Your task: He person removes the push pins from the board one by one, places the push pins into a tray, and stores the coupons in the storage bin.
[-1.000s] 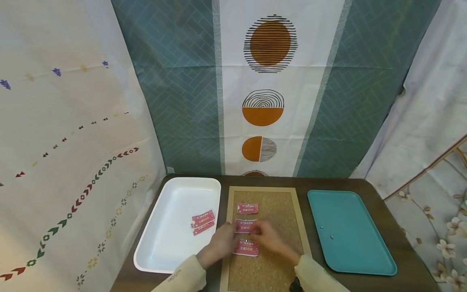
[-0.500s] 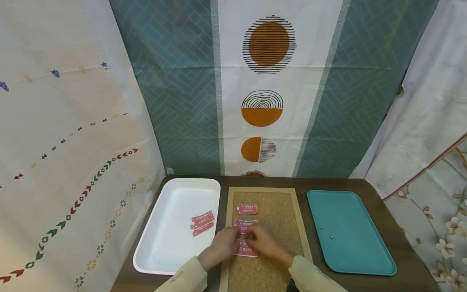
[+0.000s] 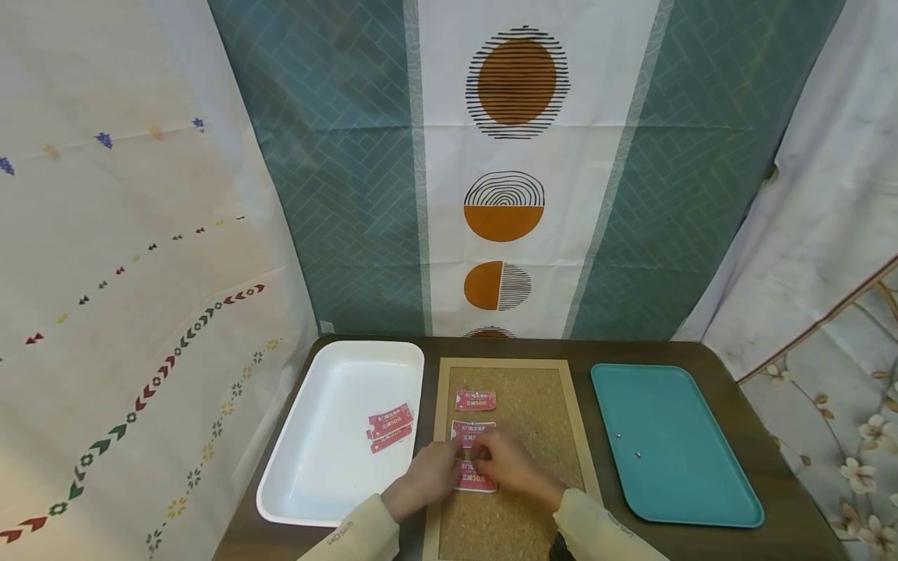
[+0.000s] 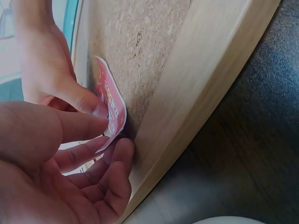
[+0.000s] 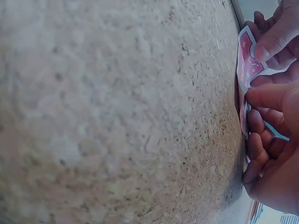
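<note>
Both hands work at the lowest red paper coupon (image 3: 479, 483) on the framed corkboard (image 3: 522, 522). My left hand (image 3: 429, 472) pinches its left end between thumb and fingers, and the coupon (image 4: 112, 95) bows up from the cork there. The curled fingers of my right hand (image 3: 515, 461) hold the coupon's upper edge near the middle. In the right wrist view the right hand (image 5: 280, 154) dents the coupon (image 5: 248, 63) with a fingertip; I cannot tell whether a pin is under it. Two more coupons, a middle one (image 3: 473, 430) and a top one (image 3: 475, 400), lie above.
To the left stands a white tray (image 3: 316, 475) with overlapping red coupons (image 3: 390, 425) at its right side. A teal tray (image 3: 691, 460) lies to the right, holding small shiny pins (image 3: 638, 454). The dark table (image 3: 765, 444) ends at patterned curtains.
My right hand has moved left, from the lowest coupon's right end to its upper middle, closer to my left hand. Over the last half second both hands stay nearly in place.
</note>
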Demonstrator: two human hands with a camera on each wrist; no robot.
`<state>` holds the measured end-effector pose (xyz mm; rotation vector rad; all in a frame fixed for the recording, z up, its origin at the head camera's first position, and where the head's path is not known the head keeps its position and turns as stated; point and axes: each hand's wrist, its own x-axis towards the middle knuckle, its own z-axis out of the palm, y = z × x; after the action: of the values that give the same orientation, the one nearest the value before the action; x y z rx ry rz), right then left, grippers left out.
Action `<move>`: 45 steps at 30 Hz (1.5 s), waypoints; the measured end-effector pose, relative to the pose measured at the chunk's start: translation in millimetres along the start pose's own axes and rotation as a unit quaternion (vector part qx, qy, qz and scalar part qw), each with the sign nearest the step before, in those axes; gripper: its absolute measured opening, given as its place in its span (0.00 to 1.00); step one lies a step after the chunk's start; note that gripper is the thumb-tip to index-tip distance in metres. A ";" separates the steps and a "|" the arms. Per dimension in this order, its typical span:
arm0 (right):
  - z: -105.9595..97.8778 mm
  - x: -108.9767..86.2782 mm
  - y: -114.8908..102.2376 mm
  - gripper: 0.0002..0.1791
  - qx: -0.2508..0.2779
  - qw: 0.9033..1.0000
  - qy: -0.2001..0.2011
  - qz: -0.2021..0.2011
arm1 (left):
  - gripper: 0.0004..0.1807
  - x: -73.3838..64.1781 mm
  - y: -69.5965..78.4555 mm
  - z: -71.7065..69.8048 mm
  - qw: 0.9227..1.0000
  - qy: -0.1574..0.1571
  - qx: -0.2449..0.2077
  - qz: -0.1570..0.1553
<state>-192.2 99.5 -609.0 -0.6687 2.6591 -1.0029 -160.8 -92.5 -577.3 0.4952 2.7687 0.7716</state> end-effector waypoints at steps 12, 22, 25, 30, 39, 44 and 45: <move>1.1 2.5 1.8 0.05 -0.006 1.000 -0.017 0.015 | 0.07 1.1 -0.4 0.9 1.000 -0.019 -0.017 -0.011; 0.7 1.1 -0.7 0.07 0.012 1.000 -0.015 0.023 | 0.07 2.6 -0.6 2.8 1.000 -0.013 -0.008 -0.006; 0.8 0.9 -0.6 0.07 0.014 1.000 -0.016 0.021 | 0.07 2.7 -1.2 3.6 1.000 -0.015 -0.008 -0.010; 1.2 1.1 0.1 0.06 0.021 0.999 -0.016 0.017 | 0.08 3.0 -1.7 3.8 1.000 -0.015 -0.008 -0.007; 1.7 0.8 1.9 0.07 0.027 0.999 -0.016 0.016 | 0.09 2.9 -1.1 4.5 1.000 -0.021 -0.021 -0.008; 2.2 0.7 3.4 0.09 0.030 0.999 -0.015 0.012 | 0.10 2.8 -0.5 4.0 1.000 -0.022 -0.020 -0.009; 2.2 0.6 3.6 0.08 0.032 0.999 -0.015 0.011 | 0.10 2.7 -0.4 4.0 0.999 -0.023 -0.022 -0.008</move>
<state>-193.2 100.3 -613.1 -0.6340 2.5908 -1.0593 -162.2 -90.0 -581.2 0.4742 2.7046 0.8066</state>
